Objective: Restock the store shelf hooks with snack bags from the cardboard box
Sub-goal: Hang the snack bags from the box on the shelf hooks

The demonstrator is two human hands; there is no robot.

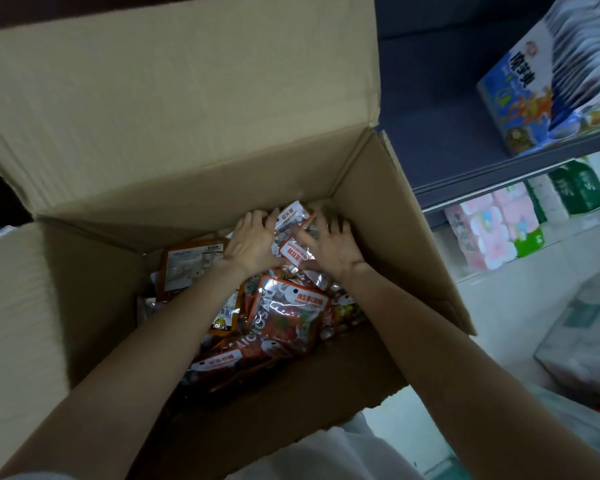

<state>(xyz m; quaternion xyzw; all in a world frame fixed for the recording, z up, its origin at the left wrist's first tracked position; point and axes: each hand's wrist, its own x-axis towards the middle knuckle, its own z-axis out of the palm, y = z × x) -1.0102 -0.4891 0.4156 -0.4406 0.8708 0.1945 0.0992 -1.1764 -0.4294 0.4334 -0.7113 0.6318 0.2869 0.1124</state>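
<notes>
cardboard box (pixel 187 116): plain tan-brown, ribbed flaps. snack bags (pixel 284 317): orange-red with white labels and clear shiny windows; one at the box's left wall (pixel 187 268) is orange with a white printed panel. shelf (pixel 499 174): dark grey-blue. carton on it (pixel 520 95): blue and white with orange figure. Lower packs (pixel 492 230): pink, green.

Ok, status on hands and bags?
Left hand and right hand both down in cardboard box, gathering snack bags. None lifted out yet. Nothing blocking.

Both bare forearms reached from the bottom corners toward the frame's centre. The left hand (pixel 251 241) and right hand (pixel 329 244) lay palm-down, side by side, fingers spread and slightly bent.
</notes>
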